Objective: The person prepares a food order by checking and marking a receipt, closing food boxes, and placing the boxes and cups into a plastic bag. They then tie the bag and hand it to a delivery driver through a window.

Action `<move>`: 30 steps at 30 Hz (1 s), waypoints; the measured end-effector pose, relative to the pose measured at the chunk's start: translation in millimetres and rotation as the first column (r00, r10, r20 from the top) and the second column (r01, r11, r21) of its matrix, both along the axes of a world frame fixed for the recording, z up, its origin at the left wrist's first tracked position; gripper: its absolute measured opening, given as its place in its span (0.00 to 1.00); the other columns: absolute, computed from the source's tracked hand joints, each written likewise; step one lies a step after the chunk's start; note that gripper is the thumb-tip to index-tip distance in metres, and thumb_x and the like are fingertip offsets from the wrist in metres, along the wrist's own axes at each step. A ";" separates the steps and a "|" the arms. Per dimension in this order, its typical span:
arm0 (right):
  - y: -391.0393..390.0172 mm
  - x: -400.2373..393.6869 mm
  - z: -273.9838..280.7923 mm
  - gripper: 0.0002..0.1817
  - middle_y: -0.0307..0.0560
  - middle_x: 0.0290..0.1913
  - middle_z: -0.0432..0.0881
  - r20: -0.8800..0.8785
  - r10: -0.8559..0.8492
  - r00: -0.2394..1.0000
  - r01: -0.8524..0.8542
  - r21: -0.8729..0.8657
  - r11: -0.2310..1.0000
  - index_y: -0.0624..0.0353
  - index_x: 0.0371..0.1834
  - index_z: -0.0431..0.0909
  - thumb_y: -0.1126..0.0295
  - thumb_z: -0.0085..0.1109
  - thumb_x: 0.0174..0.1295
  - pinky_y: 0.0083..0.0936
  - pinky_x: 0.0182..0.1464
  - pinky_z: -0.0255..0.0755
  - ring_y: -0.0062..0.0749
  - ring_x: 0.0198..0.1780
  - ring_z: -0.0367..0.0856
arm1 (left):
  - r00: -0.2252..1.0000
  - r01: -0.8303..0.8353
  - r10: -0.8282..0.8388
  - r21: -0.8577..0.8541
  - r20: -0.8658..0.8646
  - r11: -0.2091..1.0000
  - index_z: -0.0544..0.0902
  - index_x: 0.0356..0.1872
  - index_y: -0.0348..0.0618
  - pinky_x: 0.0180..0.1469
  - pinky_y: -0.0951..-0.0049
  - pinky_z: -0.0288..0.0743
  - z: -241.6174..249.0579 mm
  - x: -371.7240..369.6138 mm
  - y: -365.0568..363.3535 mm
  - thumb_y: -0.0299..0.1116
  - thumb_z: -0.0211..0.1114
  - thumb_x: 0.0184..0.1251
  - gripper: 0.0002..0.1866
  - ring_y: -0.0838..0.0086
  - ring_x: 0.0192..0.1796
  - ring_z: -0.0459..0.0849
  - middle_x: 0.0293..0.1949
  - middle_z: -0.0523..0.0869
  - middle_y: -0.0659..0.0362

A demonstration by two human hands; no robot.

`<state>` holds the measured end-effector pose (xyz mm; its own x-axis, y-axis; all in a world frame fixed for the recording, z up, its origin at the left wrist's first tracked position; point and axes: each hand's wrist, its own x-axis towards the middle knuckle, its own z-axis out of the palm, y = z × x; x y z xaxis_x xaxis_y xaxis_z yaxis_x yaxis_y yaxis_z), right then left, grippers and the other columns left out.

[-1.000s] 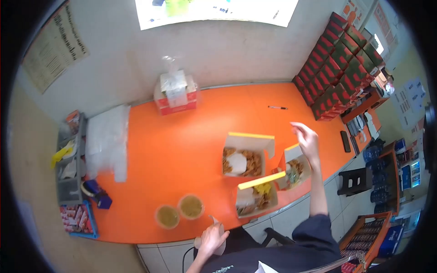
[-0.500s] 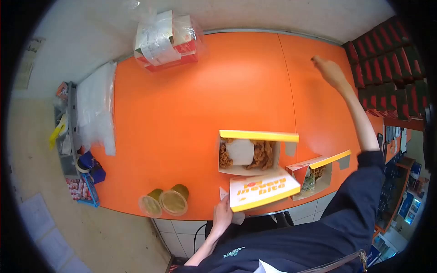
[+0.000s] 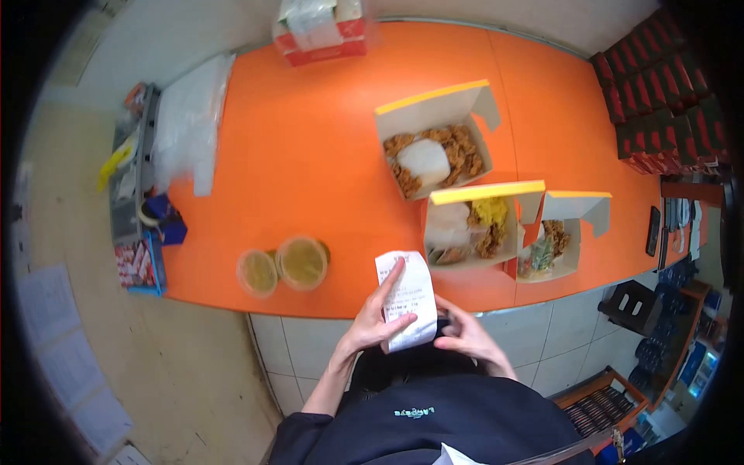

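Note:
A printed paper receipt is in my left hand, which grips its left side, with fingers over the print. My right hand is beside the receipt's lower right edge, fingers apart and holding nothing. Beyond the hands stand three open food boxes: one with rice and fried chicken, one with rice, chicken and something yellow, and one with chicken and a green packet. Two lidded cups of yellow-green liquid are left of the receipt.
The orange table meets the wall at the back. A red and white carton is at its rear edge, plastic bags at the left. Stacked red and black boxes fill the right corner. A black stool stands at the right.
My right hand has come back from the far right of the table to beside the receipt. The front middle box, lid down before, now stands open. My left hand has raised the receipt.

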<state>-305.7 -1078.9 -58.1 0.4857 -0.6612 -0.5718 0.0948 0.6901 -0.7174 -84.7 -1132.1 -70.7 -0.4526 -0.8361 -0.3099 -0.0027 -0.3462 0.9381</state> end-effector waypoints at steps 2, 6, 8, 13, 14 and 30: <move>19.2 32.5 -3.1 0.40 0.49 0.57 0.76 0.004 0.141 0.990 -0.140 -0.091 0.986 0.63 0.67 0.62 0.66 0.73 0.51 0.28 0.57 0.69 0.27 0.53 0.76 | 0.991 -0.095 0.098 0.047 -0.087 0.994 0.50 0.73 0.41 0.69 0.67 0.57 -14.0 5.7 18.6 0.25 0.68 0.55 0.46 0.65 0.68 0.64 0.69 0.62 0.45; 38.5 13.6 -20.7 0.24 0.45 0.34 0.85 -0.367 0.654 0.661 -0.656 0.139 0.741 0.69 0.45 0.78 0.55 0.63 0.60 0.25 0.47 0.72 0.27 0.41 0.81 | 0.946 0.000 0.129 -0.397 0.298 0.918 0.54 0.73 0.43 0.66 0.64 0.62 -61.3 20.1 20.1 0.23 0.68 0.53 0.45 0.53 0.68 0.66 0.66 0.67 0.45; 54.7 2.3 -24.8 0.21 0.47 0.31 0.85 -0.750 0.172 0.639 -0.365 -0.099 0.926 0.68 0.42 0.79 0.56 0.56 0.65 0.26 0.41 0.73 0.29 0.34 0.81 | 0.840 0.037 0.239 -0.491 0.487 0.870 0.67 0.66 0.52 0.61 0.65 0.67 -83.1 27.9 13.2 0.28 0.73 0.49 0.39 0.50 0.60 0.72 0.65 0.67 0.47; -25.3 57.7 -11.6 0.36 0.60 0.43 0.78 0.190 -0.338 0.922 0.383 -0.305 0.872 0.72 0.36 0.81 0.51 0.25 0.73 0.29 0.42 0.72 0.38 0.35 0.78 | 0.509 0.098 0.394 -0.506 0.765 0.857 0.76 0.57 0.63 0.59 0.60 0.62 -89.2 27.7 11.2 0.48 0.75 0.44 0.34 0.55 0.55 0.68 0.69 0.60 0.54; -29.8 70.4 -36.8 0.39 0.57 0.38 0.77 0.100 -0.347 0.932 0.361 -0.328 0.873 0.72 0.30 0.82 0.49 0.23 0.73 0.28 0.38 0.72 0.38 0.36 0.79 | 0.457 0.157 0.434 -0.551 0.777 0.820 0.76 0.58 0.63 0.59 0.58 0.60 -92.4 30.7 8.2 0.51 0.75 0.42 0.36 0.56 0.54 0.67 0.69 0.59 0.55; -48.5 75.4 -135.3 0.22 0.44 0.27 0.70 -0.291 -0.430 0.855 -0.047 -0.868 0.494 0.56 0.10 0.59 0.90 0.61 0.46 0.19 0.26 0.69 0.20 0.23 0.66 | 0.530 0.090 0.314 -0.421 0.788 0.903 0.69 0.66 0.69 0.61 0.59 0.60 -105.8 31.4 9.0 0.57 0.73 0.38 0.45 0.58 0.58 0.64 0.71 0.55 0.56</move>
<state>-230.3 -1127.4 -193.5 0.1501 -0.9677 0.2027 -0.3224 -0.2418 -0.9152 -53.4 -1123.1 -176.5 -0.0543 -0.9881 -0.1443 -0.8236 -0.0374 0.5659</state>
